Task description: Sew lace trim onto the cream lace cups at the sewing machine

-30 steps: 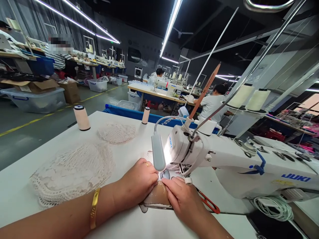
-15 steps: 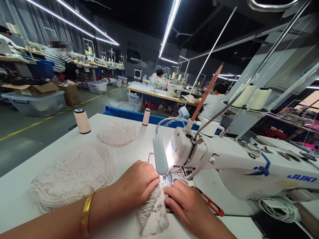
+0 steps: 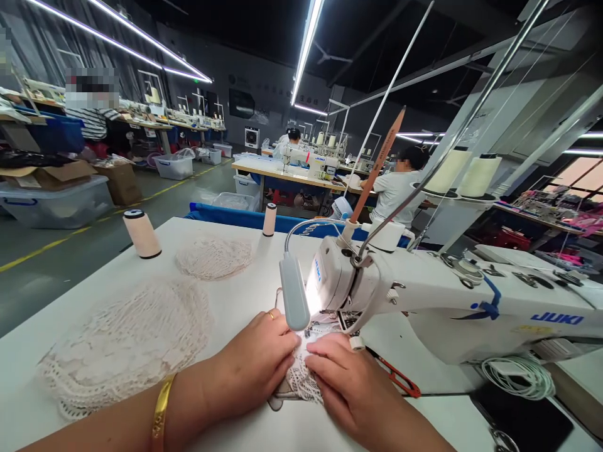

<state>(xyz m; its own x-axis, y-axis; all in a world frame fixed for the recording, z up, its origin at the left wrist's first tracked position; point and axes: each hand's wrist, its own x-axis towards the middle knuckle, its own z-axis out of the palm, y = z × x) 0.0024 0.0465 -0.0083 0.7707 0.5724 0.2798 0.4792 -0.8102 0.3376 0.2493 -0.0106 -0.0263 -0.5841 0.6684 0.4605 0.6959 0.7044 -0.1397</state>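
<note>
A strip of white lace fabric (image 3: 304,378) lies at the front of the white JUKI sewing machine (image 3: 396,285), its far end under the machine head. My left hand (image 3: 259,355), with a ring and gold bangle, is closed on the lace's left side, fingers curled. From the right, my right hand (image 3: 353,380) presses its bunched fingers on the same lace. The needle area is mostly hidden behind a grey lamp (image 3: 295,298) and my fingers. To the left rest a large lace stack (image 3: 132,339) and a smaller lace pile (image 3: 214,257).
Two peach thread cones (image 3: 142,234) (image 3: 269,220) stand on the white table (image 3: 188,226). Orange-handled thread snips (image 3: 398,376) lie right of my right hand. A brown pencil (image 3: 379,163) sticks up from the machine. A coiled pale cable (image 3: 518,376) is at right. Co-workers sit farther back.
The lace has slid forward under the machine head, so less of it extends toward me. Both hands remain on it, with the right fingers farther over it. The view has shifted slightly.
</note>
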